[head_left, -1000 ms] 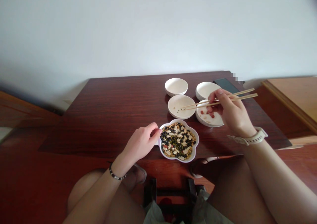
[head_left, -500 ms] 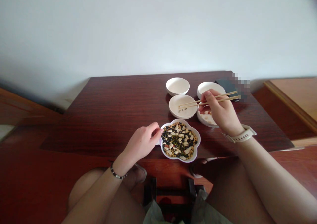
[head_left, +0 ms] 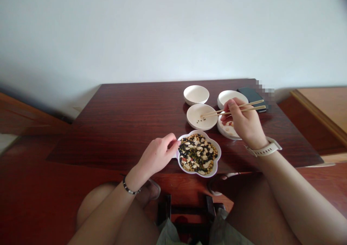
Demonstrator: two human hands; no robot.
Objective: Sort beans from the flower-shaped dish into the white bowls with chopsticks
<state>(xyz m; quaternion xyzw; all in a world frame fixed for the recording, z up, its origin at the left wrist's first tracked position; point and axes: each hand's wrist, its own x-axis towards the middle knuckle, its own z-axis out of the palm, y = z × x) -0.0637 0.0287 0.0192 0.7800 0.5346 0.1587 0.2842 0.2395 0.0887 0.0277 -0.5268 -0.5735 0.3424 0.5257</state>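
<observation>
My left hand (head_left: 157,154) pinches the handle side of a white flower-shaped dish (head_left: 219,159), with fingertips at its rim. Inside lies a mix of peanuts (head_left: 199,153), black beans, small green beans and yellow beans. My right hand (head_left: 245,125) is closed around a pair of wooden chopsticks (head_left: 255,108). Their tips are over the inside of a white bowl (head_left: 193,120), close to several small dark beans (head_left: 200,120). Whether the tips grip a bean cannot be made out. Below my right hand, partly covered by it, another white bowl (head_left: 229,133) contains peanut pieces.
Two more white bowls stand farther back, one at left (head_left: 196,94) and one at right (head_left: 231,96). A dark flat object (head_left: 252,96) lies behind my right hand on the brown table (head_left: 121,118). A wall (head_left: 162,31) rises behind; wooden furniture (head_left: 325,107) stands at right.
The chopstick tips have shifted slightly right within the bowl, away from the small beans. The whole scene sits slightly farther right in view. Both hands keep their hold.
</observation>
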